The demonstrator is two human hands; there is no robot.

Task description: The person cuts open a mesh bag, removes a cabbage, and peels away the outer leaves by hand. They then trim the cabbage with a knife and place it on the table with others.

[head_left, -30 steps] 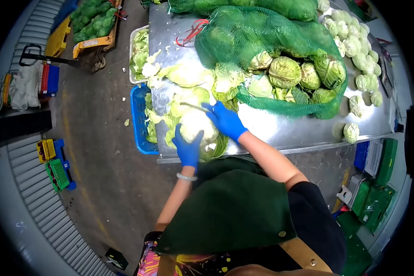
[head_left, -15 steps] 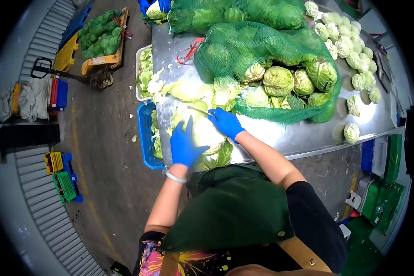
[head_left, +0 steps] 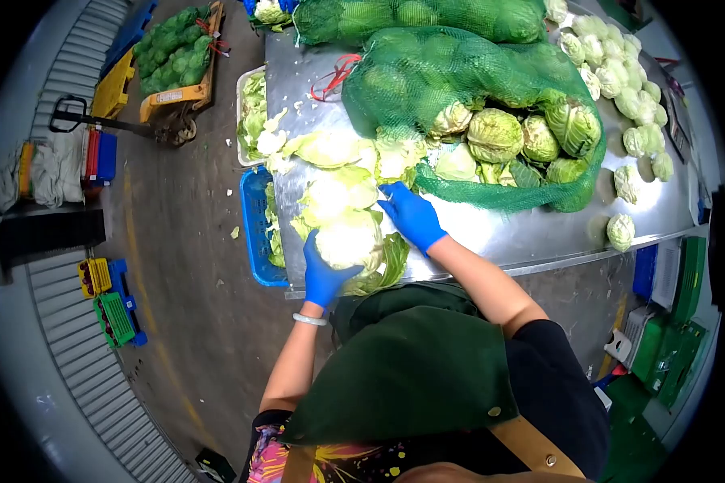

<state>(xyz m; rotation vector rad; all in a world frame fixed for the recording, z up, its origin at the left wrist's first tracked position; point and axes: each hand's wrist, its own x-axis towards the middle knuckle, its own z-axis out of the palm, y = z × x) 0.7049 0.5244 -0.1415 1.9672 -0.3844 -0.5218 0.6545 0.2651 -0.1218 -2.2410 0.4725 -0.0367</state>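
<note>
My left hand (head_left: 324, 274), in a blue glove, is curved around the left and lower side of a pale cabbage (head_left: 349, 240) near the table's front edge. Loose green leaves (head_left: 395, 259) lie under and beside that cabbage. To its upper right my right hand (head_left: 412, 216), also gloved in blue, has its fingers bent; whatever they hold is too small to make out. Behind the hands, trimmed leaves (head_left: 330, 150) are spread on the metal table (head_left: 491, 237). An open green net bag (head_left: 459, 72) shows several cabbages at its mouth.
Several trimmed cabbages (head_left: 620, 76) stand at the table's right. A blue crate (head_left: 254, 229) and a white crate (head_left: 240, 121) with leaves adjoin its left edge. Another person's gloved hands (head_left: 254, 10) show at the top. A pallet jack (head_left: 165, 98) carries a netted sack.
My right hand has moved right, away from the cabbage, and the blade that showed at its fingers is no longer visible. My left hand has come lower around the cabbage's side.
</note>
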